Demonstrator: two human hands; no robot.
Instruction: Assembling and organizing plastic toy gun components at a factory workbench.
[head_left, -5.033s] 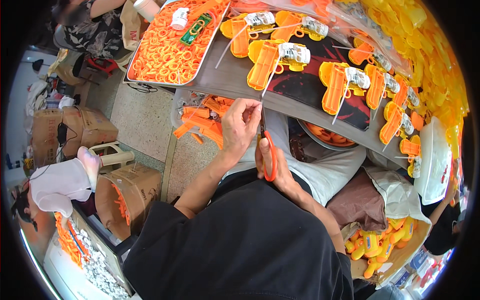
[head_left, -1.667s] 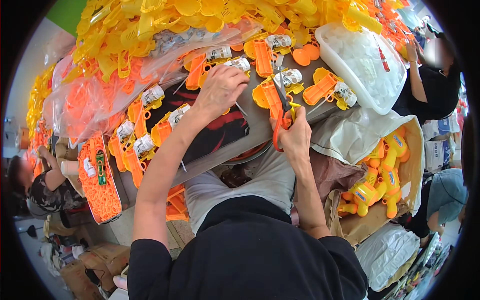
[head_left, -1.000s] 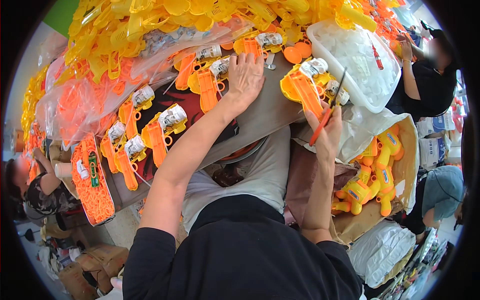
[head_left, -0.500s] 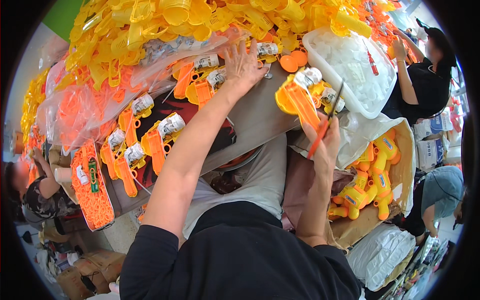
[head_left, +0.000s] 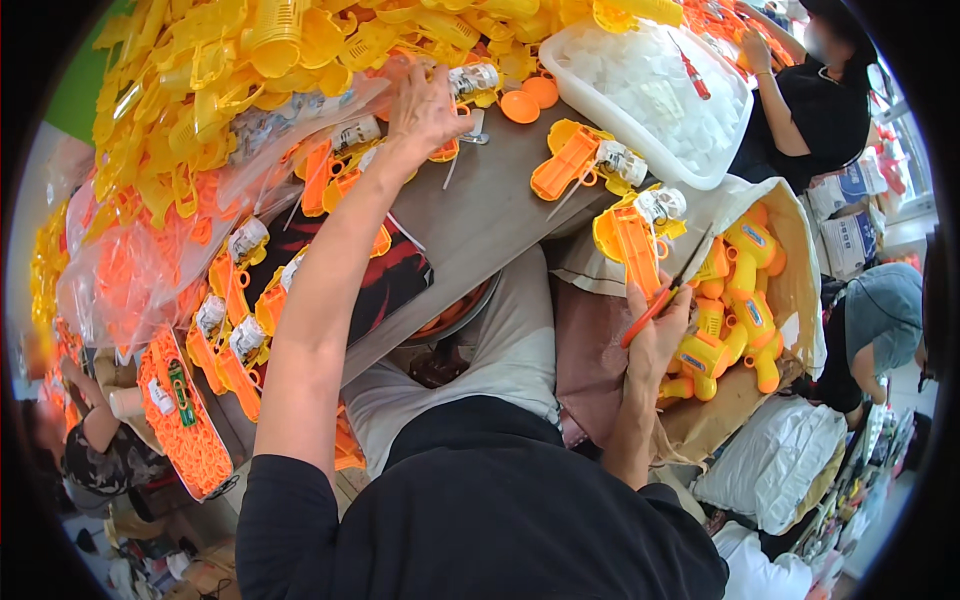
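My right hand point(head_left: 662, 325) grips orange-handled scissors point(head_left: 655, 310) with dark blades pointing up and away. The same hand holds an orange and yellow toy gun half point(head_left: 632, 245) with a white cylindrical part fitted in it. My left hand point(head_left: 425, 118) reaches to the far side of the bench, thumb apart from bent fingers, over a row of similar halves. Beside its fingers lies one half's white cylinder point(head_left: 473, 78); whether they touch it is hidden. Another toy gun half point(head_left: 580, 165) rests on the bench near the white tub.
Yellow plastic parts point(head_left: 270, 40) are heaped at the back. A white tub point(head_left: 650, 110) holds translucent pieces and a red screwdriver. At right, an open sack point(head_left: 800, 260) contains assembled yellow toys. An orange-filled tray point(head_left: 190, 440) stands at left. Other people work on both sides.
My view has shifted, moving the bench leftward in the picture. The right hand has drawn its toy half away, uncovering another one. My left hand's fingers, spread flat before, are now bent.
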